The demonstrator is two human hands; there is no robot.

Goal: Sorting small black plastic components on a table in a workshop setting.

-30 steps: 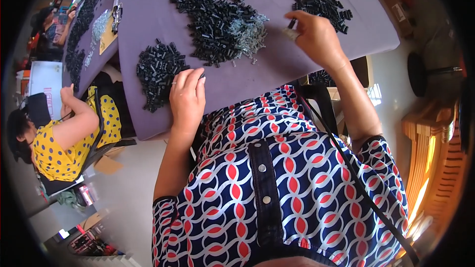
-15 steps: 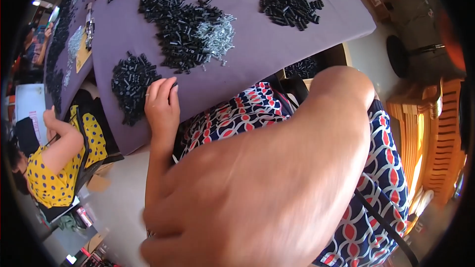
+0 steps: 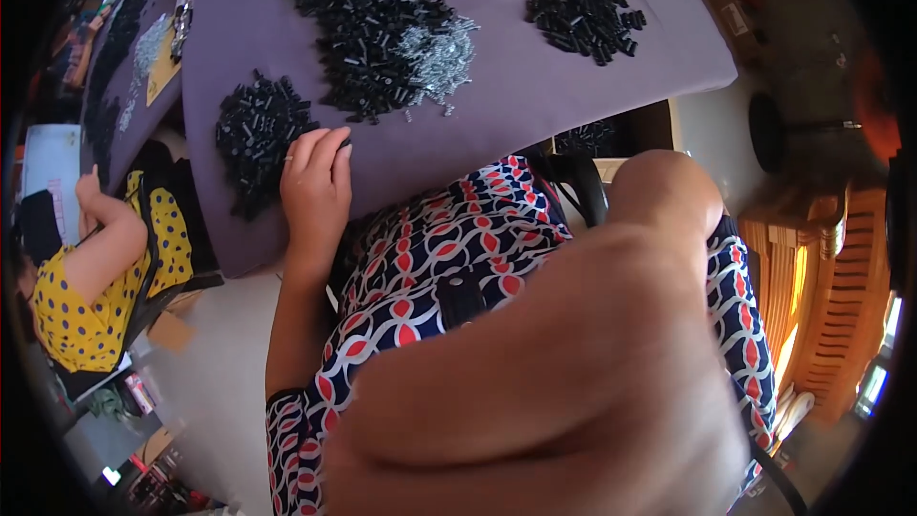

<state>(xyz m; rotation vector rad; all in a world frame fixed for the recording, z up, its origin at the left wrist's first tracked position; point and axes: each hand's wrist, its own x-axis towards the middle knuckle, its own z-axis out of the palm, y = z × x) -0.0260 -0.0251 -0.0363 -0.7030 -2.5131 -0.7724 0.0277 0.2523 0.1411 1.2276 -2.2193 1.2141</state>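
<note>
My left hand rests at the near edge of the table, its fingers curled. A small black cylindrical piece shows at its fingertips, mostly hidden. Just beside that hand lies a heap of short black cylinders. Farther back, a larger black heap has a pile of small silvery metal parts against its right side. My right hand is raised very close to the camera, large and smeared by motion. Its fingers cannot be made out, nor whether it holds anything.
Another heap of black pieces lies at the right of the cloth-covered table. Below the table edge an open drawer or box contains more. A person in a yellow dotted top sits at left. Wooden furniture stands at right.
The view has shifted, so the table's heaps sit a little higher and farther right. My right hand has moved lower and right in the picture. My left hand stays beside the near heap.
</note>
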